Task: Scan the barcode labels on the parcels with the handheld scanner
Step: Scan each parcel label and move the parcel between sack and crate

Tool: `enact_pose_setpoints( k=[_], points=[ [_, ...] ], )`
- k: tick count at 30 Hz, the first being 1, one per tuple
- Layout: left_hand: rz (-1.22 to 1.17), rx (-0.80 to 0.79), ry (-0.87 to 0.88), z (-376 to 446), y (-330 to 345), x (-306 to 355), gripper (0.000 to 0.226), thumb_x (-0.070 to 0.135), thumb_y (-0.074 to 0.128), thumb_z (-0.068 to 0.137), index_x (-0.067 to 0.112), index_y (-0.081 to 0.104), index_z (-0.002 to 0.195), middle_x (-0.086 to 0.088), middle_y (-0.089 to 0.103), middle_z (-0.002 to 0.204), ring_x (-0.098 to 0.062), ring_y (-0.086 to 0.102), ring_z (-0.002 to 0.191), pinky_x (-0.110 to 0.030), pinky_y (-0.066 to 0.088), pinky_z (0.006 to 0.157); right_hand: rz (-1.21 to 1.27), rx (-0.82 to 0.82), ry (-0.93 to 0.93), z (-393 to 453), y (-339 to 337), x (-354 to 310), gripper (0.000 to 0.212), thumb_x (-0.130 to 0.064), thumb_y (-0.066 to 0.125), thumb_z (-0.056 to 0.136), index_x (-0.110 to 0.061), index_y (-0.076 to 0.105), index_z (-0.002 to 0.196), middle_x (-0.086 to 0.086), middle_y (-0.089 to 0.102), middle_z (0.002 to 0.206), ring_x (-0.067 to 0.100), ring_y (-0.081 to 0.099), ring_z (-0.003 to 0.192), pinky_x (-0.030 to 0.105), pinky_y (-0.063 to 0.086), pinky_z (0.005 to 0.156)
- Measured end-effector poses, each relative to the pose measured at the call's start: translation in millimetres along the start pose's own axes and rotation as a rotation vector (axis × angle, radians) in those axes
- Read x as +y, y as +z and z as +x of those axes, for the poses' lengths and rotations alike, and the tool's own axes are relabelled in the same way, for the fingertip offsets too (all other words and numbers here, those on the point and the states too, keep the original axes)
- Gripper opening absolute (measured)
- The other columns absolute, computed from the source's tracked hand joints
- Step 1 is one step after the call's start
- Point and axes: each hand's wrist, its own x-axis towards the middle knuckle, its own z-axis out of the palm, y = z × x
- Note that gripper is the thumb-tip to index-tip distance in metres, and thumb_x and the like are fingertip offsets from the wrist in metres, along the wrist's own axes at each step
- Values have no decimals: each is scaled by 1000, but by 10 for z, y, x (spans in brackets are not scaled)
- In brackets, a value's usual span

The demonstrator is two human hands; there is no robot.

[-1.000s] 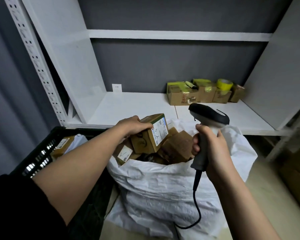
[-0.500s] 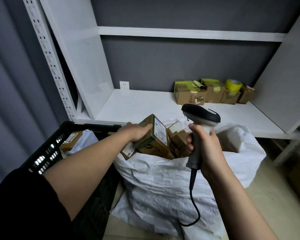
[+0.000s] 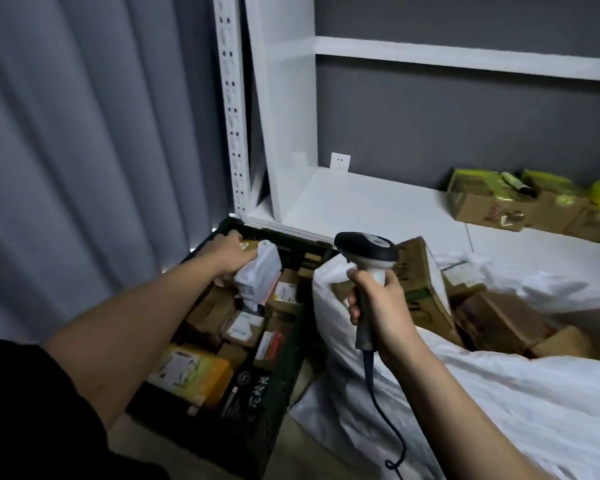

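Observation:
My right hand (image 3: 383, 306) grips the handle of the black-and-grey handheld scanner (image 3: 368, 247), held upright between the crate and the sack, its cable (image 3: 385, 417) hanging down. My left hand (image 3: 227, 252) reaches into the far corner of the black crate (image 3: 257, 431), palm down, fingers closed over a small cardboard parcel (image 3: 249, 245) of which only an edge shows. A white poly-bag parcel (image 3: 258, 271) lies right beside that hand. Several labelled cardboard parcels fill the crate, including a yellow box (image 3: 194, 372). The white sack (image 3: 499, 393) on the right holds more cardboard parcels (image 3: 423, 282).
A white shelf unit (image 3: 378, 202) stands behind the crate and sack, with several taped boxes (image 3: 482, 206) at its back right. A grey curtain (image 3: 84, 133) hangs close on the left. A perforated white upright (image 3: 232, 116) borders the crate's far corner.
My left hand carried the labelled cardboard parcel from above the sack leftward into the crate's far corner. The view swung left. The scanner hand stayed roughly where it was.

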Motion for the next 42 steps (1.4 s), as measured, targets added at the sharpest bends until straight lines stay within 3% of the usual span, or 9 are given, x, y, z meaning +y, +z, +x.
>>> enact_pose_setpoints(
  k=[4, 9, 15, 23, 28, 31, 34, 37, 42],
  points=[
    [29, -13, -98, 261, 179, -676, 82, 61, 61, 79, 12, 38, 141, -20, 42, 141, -37, 44, 127, -41, 41, 102, -17, -42, 55, 342, 583, 367, 16, -9, 57, 94, -12, 42, 93, 7, 50, 54, 14, 39, 36, 23, 32, 38],
    [5, -76, -91, 724, 580, -1120, 72, 53, 55, 86, 12, 38, 143, -21, 36, 144, -38, 39, 131, -43, 38, 106, -19, -49, 129, 753, 1116, 870, 17, -10, 59, 92, -15, 43, 91, 4, 50, 53, 14, 41, 37, 25, 33, 40],
    [28, 7, 28, 1397, 1151, -1212, 62, 37, 55, 92, 20, 31, 146, -17, 37, 141, -35, 42, 126, -46, 43, 97, -53, -29, 150, 1207, 1375, 1284, 18, -9, 60, 90, -7, 46, 101, 0, 51, 49, 12, 41, 37, 22, 33, 40],
    [-56, -27, -70, 1954, 1562, -1122, 82, 57, 62, 82, 33, 20, 149, -17, 28, 146, -38, 39, 128, -47, 40, 99, 1, -81, 207, 1394, 1344, 1434, 21, -14, 63, 91, -8, 48, 103, 2, 51, 52, 14, 39, 39, 24, 34, 40],
    [-314, 138, -209, 1896, 1562, -998, 76, 46, 71, 77, 23, 34, 139, -19, 42, 134, -38, 50, 116, -42, 45, 89, -8, -82, 169, 1355, 1276, 1405, 18, -15, 62, 91, -8, 49, 99, 3, 51, 54, 14, 39, 39, 24, 35, 40],
    [-327, 267, -203, 1672, 1357, -978, 87, 42, 77, 68, 17, 33, 138, -16, 44, 132, -36, 49, 117, -44, 47, 89, 13, -44, 153, 1263, 1229, 1312, 17, -14, 62, 91, -9, 47, 95, 5, 51, 55, 16, 39, 40, 26, 35, 41],
    [-233, 407, -87, 1322, 1075, -968, 89, 36, 80, 65, 14, 34, 138, -14, 45, 132, -35, 46, 119, -45, 46, 89, 62, -16, 170, 1126, 1152, 1205, 16, -12, 61, 92, -12, 46, 94, 6, 51, 57, 18, 39, 43, 31, 34, 46],
    [-164, 541, 72, 869, 740, -904, 87, 29, 83, 63, 11, 40, 136, -13, 48, 129, -34, 46, 117, -42, 44, 89, 83, -19, 168, 939, 1057, 1038, 18, -9, 62, 91, -1, 47, 95, 6, 50, 53, 17, 41, 42, 26, 36, 43],
    [28, 701, 454, -29, 279, -663, 102, 26, 91, 52, 3, 42, 139, -14, 51, 128, -30, 45, 116, -41, 51, 85, 313, 38, 174, 554, 813, 499, 10, -6, 61, 91, -6, 57, 82, 1, 51, 52, 10, 43, 40, 20, 37, 39]
  ],
)
